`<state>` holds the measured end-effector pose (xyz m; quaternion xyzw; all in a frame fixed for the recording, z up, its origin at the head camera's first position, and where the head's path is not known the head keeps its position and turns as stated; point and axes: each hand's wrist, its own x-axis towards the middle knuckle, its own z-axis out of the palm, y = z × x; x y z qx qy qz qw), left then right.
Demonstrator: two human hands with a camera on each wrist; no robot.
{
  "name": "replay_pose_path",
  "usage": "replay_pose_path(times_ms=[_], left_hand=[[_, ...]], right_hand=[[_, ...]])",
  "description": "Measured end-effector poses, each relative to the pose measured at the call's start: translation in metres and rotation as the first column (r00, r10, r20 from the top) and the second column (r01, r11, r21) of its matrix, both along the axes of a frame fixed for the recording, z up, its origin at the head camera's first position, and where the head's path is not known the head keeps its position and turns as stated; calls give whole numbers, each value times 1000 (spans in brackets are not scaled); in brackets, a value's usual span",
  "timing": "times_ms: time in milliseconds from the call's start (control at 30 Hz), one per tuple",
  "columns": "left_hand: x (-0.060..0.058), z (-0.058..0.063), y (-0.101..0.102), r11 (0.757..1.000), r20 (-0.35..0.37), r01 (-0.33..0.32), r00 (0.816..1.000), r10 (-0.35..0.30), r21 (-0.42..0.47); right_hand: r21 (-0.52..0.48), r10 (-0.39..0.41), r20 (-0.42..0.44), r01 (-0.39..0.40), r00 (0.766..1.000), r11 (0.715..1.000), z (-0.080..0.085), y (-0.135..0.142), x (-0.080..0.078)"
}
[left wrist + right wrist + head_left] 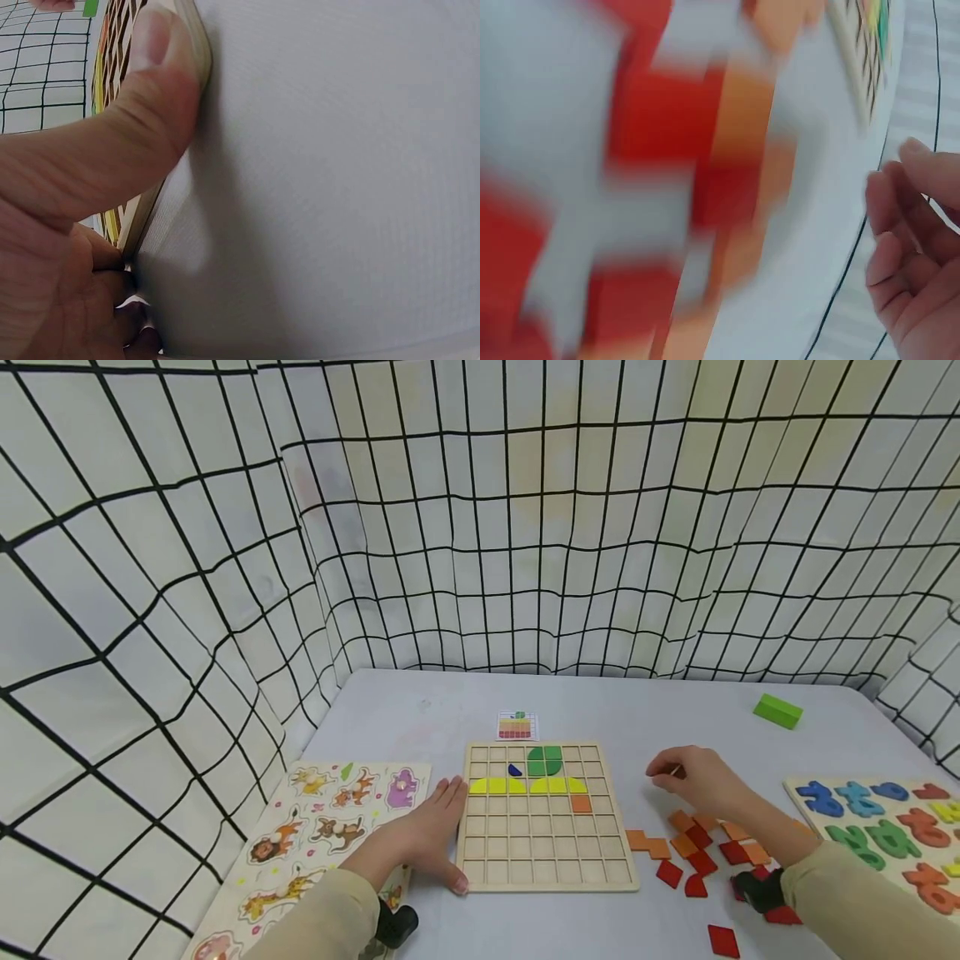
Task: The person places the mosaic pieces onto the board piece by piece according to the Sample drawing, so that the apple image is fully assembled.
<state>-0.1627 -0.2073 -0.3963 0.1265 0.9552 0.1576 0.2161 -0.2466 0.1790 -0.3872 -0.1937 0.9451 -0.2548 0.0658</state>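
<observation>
A wooden grid board (525, 847) lies in the middle of the table. It bears green pieces (544, 761), a small blue piece (514, 770), a row of yellow pieces (558, 786) and one orange square (581, 803). My left hand (431, 835) rests along the board's left edge, fingers extended, thumb near the lower corner; the left wrist view has the thumb (161, 82) against the rim. Over the table right of the board hovers my right hand (697, 777), fingers loosely bent, with nothing visible between them. Loose orange (657, 848) and red tiles (669, 873) lie below it.
Behind the board lies a small pattern card (517, 726). An animal puzzle board (300, 802) is at left, partly under the left arm; a number puzzle board (892, 835) is at right. A green block (777, 712) sits far right. Black netting (555, 543) encloses the table.
</observation>
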Motion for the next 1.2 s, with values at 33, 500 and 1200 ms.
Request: replay_pose_path(times_ms=[33, 500, 1200], left_hand=[[0, 0, 0, 1000, 2, 0, 1000, 0, -1], [0, 2, -1, 1000, 12, -7, 1000, 7, -5], [0, 2, 1, 1000, 0, -1, 1000, 1, 2]], right_hand=[[24, -5, -3, 5, 1000, 1000, 0, 12, -2], [170, -40, 247, -3, 968, 985, -4, 109, -4], [186, -65, 149, 36, 987, 982, -7, 101, -3]])
